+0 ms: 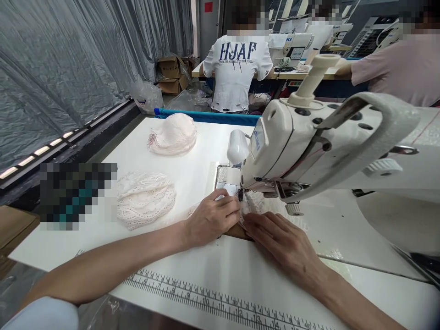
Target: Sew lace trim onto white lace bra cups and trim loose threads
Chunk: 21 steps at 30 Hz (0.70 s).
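A cream sewing machine [309, 137] stands on a white table [192, 266]. Under its needle lies a small piece of white lace fabric [250, 205] over a brown piece. My left hand [213, 217] lies on the fabric left of the needle, fingers curled and pressed together on it. My right hand [282, 240] rests flat on the fabric in front of the needle, fingers stretched toward it. Both hands touch the fabric at the presser foot.
Two piles of white lace pieces lie on the table, one nearby [144, 198], one farther back [173, 134]. A ruler strip [206, 302] runs along the front edge. Other people work at machines behind. Plastic sheeting [68, 59] hangs at left, with cardboard boxes [172, 73].
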{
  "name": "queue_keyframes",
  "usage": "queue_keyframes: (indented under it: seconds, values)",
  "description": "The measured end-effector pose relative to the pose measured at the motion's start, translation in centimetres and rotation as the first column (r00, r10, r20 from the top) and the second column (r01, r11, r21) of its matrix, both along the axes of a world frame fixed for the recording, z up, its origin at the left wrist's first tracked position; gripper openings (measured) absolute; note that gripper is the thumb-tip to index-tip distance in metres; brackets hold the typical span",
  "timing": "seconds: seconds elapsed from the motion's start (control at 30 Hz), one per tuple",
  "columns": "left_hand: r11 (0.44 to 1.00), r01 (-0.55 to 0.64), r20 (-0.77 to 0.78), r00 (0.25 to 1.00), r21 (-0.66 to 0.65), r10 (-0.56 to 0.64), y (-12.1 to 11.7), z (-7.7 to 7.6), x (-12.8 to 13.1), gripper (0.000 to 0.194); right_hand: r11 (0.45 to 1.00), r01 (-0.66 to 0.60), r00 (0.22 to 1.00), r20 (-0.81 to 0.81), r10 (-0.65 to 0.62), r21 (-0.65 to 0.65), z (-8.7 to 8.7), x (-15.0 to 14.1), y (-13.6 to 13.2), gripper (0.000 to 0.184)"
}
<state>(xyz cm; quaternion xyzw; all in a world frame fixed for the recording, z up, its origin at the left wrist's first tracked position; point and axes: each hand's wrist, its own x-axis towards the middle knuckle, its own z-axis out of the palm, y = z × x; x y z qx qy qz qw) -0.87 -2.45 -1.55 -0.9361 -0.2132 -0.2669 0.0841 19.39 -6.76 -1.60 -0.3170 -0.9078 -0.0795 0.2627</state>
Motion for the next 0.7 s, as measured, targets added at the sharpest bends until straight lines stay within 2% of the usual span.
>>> queue_keyframes:
  seconds: [0.2,0.53,0.7]
  values:
    - [0.998,-0.026,-0.034,0.999,-0.061,0.024,-0.15,-0.07,-0.17,0.023,0.999,-0.035,0.999,0.011,0.035,0.020,0.44,0.00,-0.10,0.021]
    - [0.999,-0.039,-0.072,0.997,0.000,0.039,-0.33,-0.11,-0.16,0.025,1.000,-0.029,1.000,0.009,0.029,-0.009,0.21,-0.07,-0.29,0.019]
    - [0.999,-0.042,-0.100,0.994,-0.021,0.040,-0.54,0.22,-0.16,0.020,0.999,-0.031,1.000,0.001,0.031,-0.019,0.20,-0.14,-0.30,0.015]
